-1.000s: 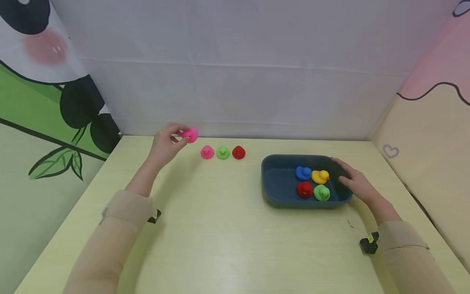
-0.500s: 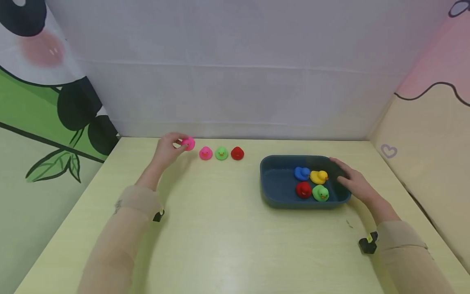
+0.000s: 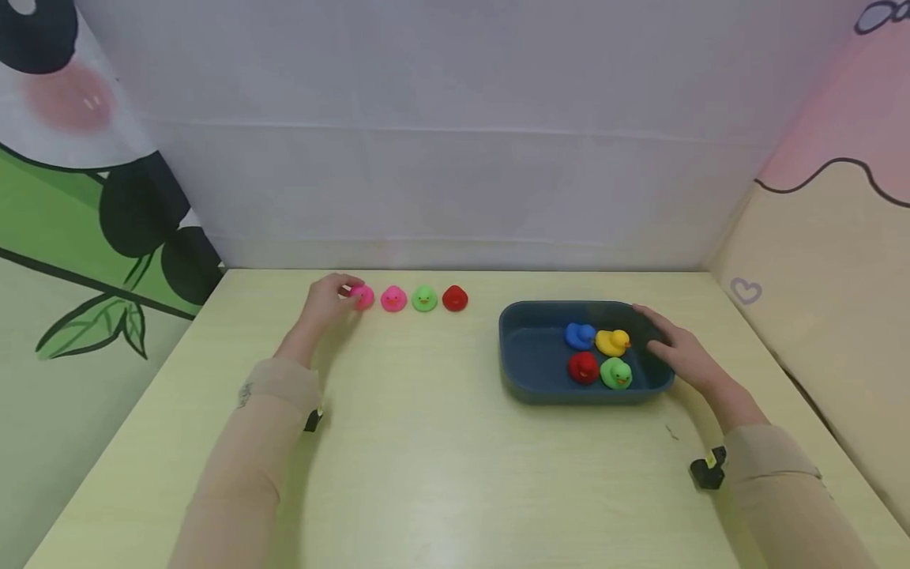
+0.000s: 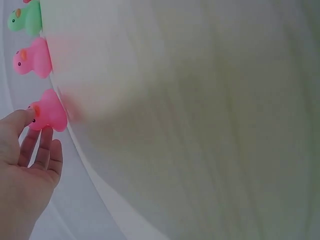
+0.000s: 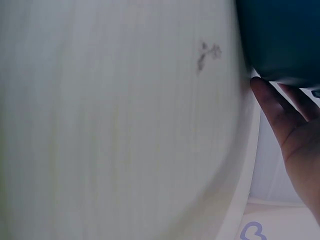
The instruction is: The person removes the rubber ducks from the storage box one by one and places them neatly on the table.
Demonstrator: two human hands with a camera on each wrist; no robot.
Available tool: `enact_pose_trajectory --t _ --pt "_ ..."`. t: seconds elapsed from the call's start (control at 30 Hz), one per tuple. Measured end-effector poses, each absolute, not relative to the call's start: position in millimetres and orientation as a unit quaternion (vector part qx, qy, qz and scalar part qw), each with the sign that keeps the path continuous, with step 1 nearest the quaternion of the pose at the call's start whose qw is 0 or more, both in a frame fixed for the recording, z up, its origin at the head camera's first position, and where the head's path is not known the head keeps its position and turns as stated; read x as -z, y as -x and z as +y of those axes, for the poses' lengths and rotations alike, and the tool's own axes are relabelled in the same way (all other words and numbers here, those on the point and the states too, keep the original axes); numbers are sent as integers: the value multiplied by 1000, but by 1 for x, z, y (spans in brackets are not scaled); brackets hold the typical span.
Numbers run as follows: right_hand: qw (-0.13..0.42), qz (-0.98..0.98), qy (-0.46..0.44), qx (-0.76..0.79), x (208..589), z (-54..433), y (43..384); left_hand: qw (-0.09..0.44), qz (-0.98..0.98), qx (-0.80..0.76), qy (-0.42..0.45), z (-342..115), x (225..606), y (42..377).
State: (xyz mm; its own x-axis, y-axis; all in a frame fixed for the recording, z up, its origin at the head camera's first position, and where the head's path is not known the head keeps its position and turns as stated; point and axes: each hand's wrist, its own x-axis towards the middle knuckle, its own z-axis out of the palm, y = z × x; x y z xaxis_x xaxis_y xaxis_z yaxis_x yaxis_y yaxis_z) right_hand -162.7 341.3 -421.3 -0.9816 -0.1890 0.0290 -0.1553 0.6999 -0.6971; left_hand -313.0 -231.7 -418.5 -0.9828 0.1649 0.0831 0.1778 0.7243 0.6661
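My left hand (image 3: 330,303) pinches a pink rubber duck (image 3: 363,297) at the left end of a row near the table's back edge. In the left wrist view, the thumb and fingers lie at the head and side of this duck (image 4: 49,111), whose base is at the tabletop. To its right in the row are a second pink duck (image 3: 393,299), a green duck (image 3: 424,299) and a red duck (image 3: 455,298). My right hand (image 3: 684,348) holds the right end of a dark blue tray (image 3: 522,387), thumb over the rim and fingers along the outside.
Inside the tray sit a blue duck (image 3: 580,336), a yellow duck (image 3: 613,343), another red duck (image 3: 584,367) and another green duck (image 3: 615,373). A pale curtain (image 3: 455,197) hangs behind the light wooden table (image 3: 426,458). Printed panels flank both sides.
My left hand has lowered the pink duck from above the table to the left end of the row. The right hand has stayed at the tray. The head view has shifted slightly.
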Motion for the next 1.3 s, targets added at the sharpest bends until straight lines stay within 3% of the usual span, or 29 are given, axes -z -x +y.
enact_pose_trajectory --t 0.7,1.0,1.3 --pt "26 919 92 383 421 341 163 -7 -941 317 115 -233 414 311" --pt "25 921 87 378 421 341 162 30 -936 318 148 -237 397 301" --pt "26 922 90 375 422 342 164 28 -929 348 125 -231 372 282"
